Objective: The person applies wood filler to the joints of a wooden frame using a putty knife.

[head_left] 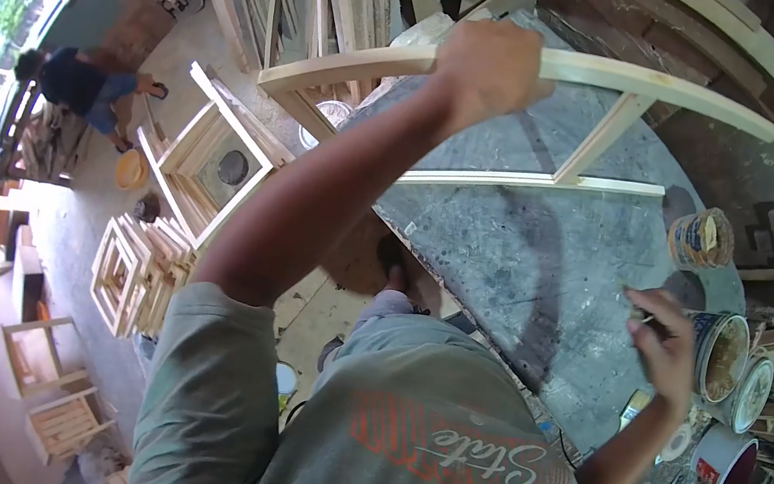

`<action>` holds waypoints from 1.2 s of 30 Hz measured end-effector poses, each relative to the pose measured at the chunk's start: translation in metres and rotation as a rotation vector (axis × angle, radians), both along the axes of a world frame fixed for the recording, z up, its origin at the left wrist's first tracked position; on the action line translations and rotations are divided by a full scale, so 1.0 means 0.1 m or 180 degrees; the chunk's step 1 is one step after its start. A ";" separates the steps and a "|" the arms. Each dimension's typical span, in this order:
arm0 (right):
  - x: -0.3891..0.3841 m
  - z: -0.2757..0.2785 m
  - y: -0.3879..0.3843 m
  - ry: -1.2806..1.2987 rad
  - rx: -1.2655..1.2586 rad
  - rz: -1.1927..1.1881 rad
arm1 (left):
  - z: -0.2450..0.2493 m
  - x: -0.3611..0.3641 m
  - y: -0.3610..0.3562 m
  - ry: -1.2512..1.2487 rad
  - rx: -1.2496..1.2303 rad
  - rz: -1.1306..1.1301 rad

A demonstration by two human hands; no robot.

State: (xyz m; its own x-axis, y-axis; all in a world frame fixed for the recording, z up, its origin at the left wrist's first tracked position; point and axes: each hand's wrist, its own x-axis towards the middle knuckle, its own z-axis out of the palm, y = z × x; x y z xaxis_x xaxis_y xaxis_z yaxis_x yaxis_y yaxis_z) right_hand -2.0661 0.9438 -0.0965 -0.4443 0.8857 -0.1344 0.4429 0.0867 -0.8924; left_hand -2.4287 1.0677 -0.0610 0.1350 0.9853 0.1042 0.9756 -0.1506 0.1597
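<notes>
My left hand [491,68] is wrapped over the top curved rail of a pale wooden frame [616,137]. The frame stands on edge on a grey, stained tabletop [497,249], its straight rail lying along the surface and short crosspieces joining it to the curved one. Low over the right side of the table is my right hand [666,349], fingers bent together around something small and dark that I cannot make out. Beside it stands an open bucket [723,356] with yellowish contents. A smaller tub [701,238] with material inside sits further back.
Wooden frames [138,279] are stacked on the floor at left, near a person [77,87] bending down. Long boards [334,1] lean behind the table. A white pail [725,461], a brush [633,408] and a tape roll [676,442] are at right.
</notes>
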 end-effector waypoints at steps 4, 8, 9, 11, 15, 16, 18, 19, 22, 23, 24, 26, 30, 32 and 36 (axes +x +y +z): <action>-0.07 -0.82 -0.31 0.0341 -0.0449 -0.0276 | 0.01 0.00 0.06 0.0099 -0.0096 0.0121; -0.30 -0.98 -0.49 0.0562 -0.0407 -0.0295 | -0.03 -0.02 0.11 0.0107 0.0023 0.0156; -0.32 -0.99 -0.49 0.0559 -0.0136 -0.0181 | -0.01 -0.01 0.11 0.0121 -0.0025 0.0205; -0.30 -0.88 -0.48 0.0471 -0.0039 -0.0182 | 0.07 -0.06 0.11 0.0048 0.0003 0.0173; -0.16 -0.64 -0.47 0.0394 0.0056 -0.0417 | 0.46 -0.50 0.12 -0.0183 0.0110 0.0404; -0.11 -0.64 -0.48 0.0431 0.0041 -0.0516 | 0.63 -0.64 0.09 -0.0282 0.0077 0.0481; 0.00 -0.63 -0.48 0.0490 0.0016 -0.0713 | 0.89 -0.95 -0.08 -0.0832 0.0520 0.0391; 0.02 -0.58 -0.48 0.0410 0.0136 -0.0684 | 1.04 -0.99 -0.24 -0.1143 0.0567 0.0539; 0.02 -0.56 -0.47 0.0473 -0.0051 -0.0889 | 1.06 -1.28 -0.57 -0.2087 0.0754 0.0973; 0.01 -0.54 -0.46 0.0469 -0.0109 -0.0881 | 0.96 -1.38 -0.63 -0.2401 0.0828 0.1128; -0.01 -0.54 -0.44 0.0467 -0.0169 -0.0861 | 0.80 -1.43 -0.67 -0.2751 0.1027 0.1085; -0.05 -0.56 -0.37 0.0418 -0.0113 -0.0715 | 0.34 -1.50 -0.72 -0.3421 0.1430 0.1004; -0.19 -0.49 -0.23 0.0300 -0.0010 -0.0390 | -0.69 -1.55 -0.69 -0.4656 0.1356 0.0859; -0.28 -0.41 -0.18 0.0291 -0.0078 -0.0350 | -1.08 -1.47 -0.66 -0.5013 0.1452 0.0686; -0.41 -0.33 -0.12 0.0321 -0.0151 -0.0353 | -1.78 -1.47 -0.65 -0.5326 0.1349 0.0525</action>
